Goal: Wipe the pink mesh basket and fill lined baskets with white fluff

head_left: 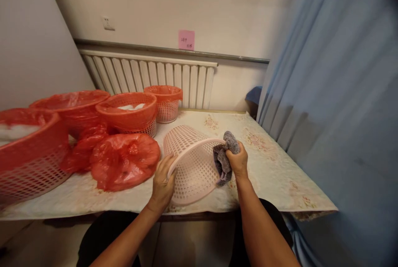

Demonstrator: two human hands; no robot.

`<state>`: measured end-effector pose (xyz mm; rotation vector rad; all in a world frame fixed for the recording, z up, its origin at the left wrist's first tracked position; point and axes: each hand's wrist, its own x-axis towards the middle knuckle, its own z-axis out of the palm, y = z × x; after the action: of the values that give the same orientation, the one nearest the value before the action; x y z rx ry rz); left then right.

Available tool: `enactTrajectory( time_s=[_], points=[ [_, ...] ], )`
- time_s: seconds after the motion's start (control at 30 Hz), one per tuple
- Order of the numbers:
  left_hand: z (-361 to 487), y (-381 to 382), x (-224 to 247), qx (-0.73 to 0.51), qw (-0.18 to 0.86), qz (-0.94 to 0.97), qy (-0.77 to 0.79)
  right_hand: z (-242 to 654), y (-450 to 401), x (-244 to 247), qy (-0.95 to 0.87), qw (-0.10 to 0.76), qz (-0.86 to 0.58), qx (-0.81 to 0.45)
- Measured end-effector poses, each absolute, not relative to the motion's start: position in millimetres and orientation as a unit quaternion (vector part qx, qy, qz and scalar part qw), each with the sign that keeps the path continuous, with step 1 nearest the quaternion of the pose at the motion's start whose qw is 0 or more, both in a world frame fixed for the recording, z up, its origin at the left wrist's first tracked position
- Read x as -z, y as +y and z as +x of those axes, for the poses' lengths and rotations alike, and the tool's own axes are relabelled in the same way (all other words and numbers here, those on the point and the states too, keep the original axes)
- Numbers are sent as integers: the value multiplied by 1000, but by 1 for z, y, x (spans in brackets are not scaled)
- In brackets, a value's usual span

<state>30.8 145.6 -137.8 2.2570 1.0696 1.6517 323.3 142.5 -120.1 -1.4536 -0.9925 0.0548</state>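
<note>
A pale pink perforated plastic basket [194,171] lies tipped on its side on the table, its mouth facing me. My left hand [164,178] grips the left of its rim, thumb inside and fingers outside. In my right hand [239,160] is a grey cloth [223,163], bunched over the right side of the rim, part of it hanging within the mouth. A heap of red plastic bag [127,161] lies just left of my left hand.
Several baskets lined with red bags stand at the left, among them a small one [168,103] near the radiator [146,70] and one holding white material [127,111]. A flowered cloth [264,167] covers the table. A blue curtain [326,93] hangs along the right side.
</note>
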Motion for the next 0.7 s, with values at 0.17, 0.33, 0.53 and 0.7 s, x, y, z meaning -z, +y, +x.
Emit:
enactTrajectory(
  time_s=[0.17,0.33,0.53,0.7],
  points=[
    [23,135,138,-530,104,748,387,307,130,106,-510,612,-590,133],
    [17,140,116,-499,83,775,377,280,111,84,-624,563,-462,282],
    [15,147,78,-395,84,858,318,256,97,72,-680,525,-418,295],
    [16,156,72,-376,110,868,304,260,109,75,-693,521,-438,238]
  ],
)
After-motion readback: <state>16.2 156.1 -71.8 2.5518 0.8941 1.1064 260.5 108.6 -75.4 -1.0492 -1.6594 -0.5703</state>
